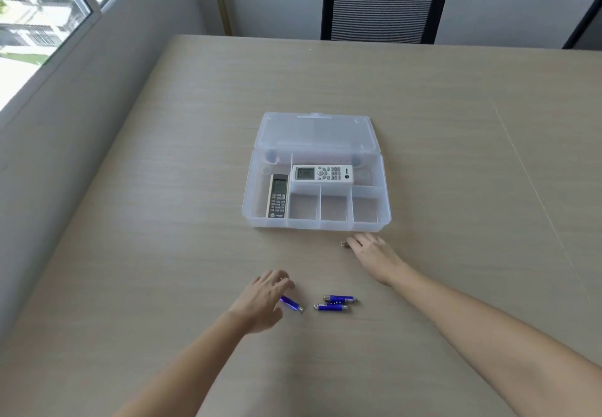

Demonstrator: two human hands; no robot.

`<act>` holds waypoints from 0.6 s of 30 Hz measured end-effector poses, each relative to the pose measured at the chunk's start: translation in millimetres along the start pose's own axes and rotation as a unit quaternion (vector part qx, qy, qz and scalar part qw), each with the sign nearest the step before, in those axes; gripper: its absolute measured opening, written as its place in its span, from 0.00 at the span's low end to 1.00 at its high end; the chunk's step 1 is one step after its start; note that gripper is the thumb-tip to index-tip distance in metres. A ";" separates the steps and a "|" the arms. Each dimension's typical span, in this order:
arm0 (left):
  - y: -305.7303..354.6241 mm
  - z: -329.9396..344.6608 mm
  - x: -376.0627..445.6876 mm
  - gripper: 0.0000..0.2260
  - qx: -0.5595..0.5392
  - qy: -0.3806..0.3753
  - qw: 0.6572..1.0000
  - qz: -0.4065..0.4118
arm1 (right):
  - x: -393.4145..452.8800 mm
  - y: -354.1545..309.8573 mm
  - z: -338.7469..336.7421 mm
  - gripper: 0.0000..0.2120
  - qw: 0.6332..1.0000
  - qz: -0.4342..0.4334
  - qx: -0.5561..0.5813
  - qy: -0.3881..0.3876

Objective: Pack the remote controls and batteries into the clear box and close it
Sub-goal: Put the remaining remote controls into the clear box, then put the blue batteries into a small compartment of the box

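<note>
Left hand (265,299) hides battery (292,304) end; item (344,244) under right hand (371,255) unidentifiable

Two remotes boxed, batteries loose on the table by the fingers

The clear box (316,222) lies open, lid flat behind it; a white remote (322,174) lies crosswise in the long rear compartment and a grey remote (278,195) lengthwise in the left one. One blue battery (292,304) lies tilted under the left hand's fingertips (286,284), two more blue batteries (335,303) side by side just right of them, and what may be a fourth battery (344,244) at the right hand's fingertips (353,241).
</note>
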State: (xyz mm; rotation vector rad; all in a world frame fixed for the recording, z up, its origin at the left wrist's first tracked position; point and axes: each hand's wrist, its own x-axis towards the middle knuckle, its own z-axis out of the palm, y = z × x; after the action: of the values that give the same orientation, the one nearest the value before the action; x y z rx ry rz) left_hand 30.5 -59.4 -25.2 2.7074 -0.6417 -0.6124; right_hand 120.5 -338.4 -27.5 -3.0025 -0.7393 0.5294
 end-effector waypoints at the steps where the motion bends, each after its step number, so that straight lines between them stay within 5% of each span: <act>1: 2.0 7.1 -3.9 0.18 0.001 -0.002 1.000 -0.011 | -1.7 -0.1 3.7 0.19 1.000 0.022 -0.009 0.002; 5: 9.2 21.7 -7.8 0.09 0.029 0.009 0.998 -0.049 | -13.5 -1.2 9.6 0.13 0.997 0.073 -0.011 -0.024; 8: 6.7 25.8 -6.6 0.06 0.011 0.013 0.997 -0.075 | -22.2 2.8 6.8 0.08 0.992 0.083 0.098 -0.012; 14: 12.3 -13.9 15.7 0.03 -0.174 0.161 0.964 -0.124 | -6.3 26.6 -51.8 0.13 0.887 0.153 0.334 0.278; 18: 21.5 -48.3 54.9 0.06 -0.292 0.218 0.914 -0.179 | 29.9 53.4 -64.2 0.13 0.908 0.215 0.281 0.224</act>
State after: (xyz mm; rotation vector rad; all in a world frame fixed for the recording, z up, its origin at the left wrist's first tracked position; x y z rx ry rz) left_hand 89.8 -95.5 6.3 2.2645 0.1470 -0.2017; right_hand 190.2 -367.5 19.0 -2.5572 0.1054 0.0144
